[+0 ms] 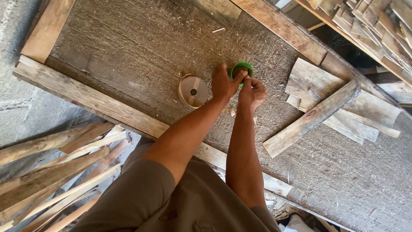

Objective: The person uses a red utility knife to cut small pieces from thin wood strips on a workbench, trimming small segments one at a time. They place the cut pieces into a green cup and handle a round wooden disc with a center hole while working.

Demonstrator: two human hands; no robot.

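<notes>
While hands grip green round cup (243, 68) (plastic); sawdust-rough bench (128, 47).

Qty count: 2 hands, left hand (223, 83) and right hand (252, 93), frame ctr. 1 green cup (243, 68) at 12 o'clock. 1 tape roll (193, 90) at 10 o'clock. 1 long plank (312, 118) at 3 o'clock.

Workbench (141, 47): I see a rough, sawdust-strewn top framed by pale planks. On it, at centre, I note a green cup (243, 68) and a tape roll (193, 90); at right, a stack of flat offcuts (369, 107) under a long batten (311, 119).
</notes>
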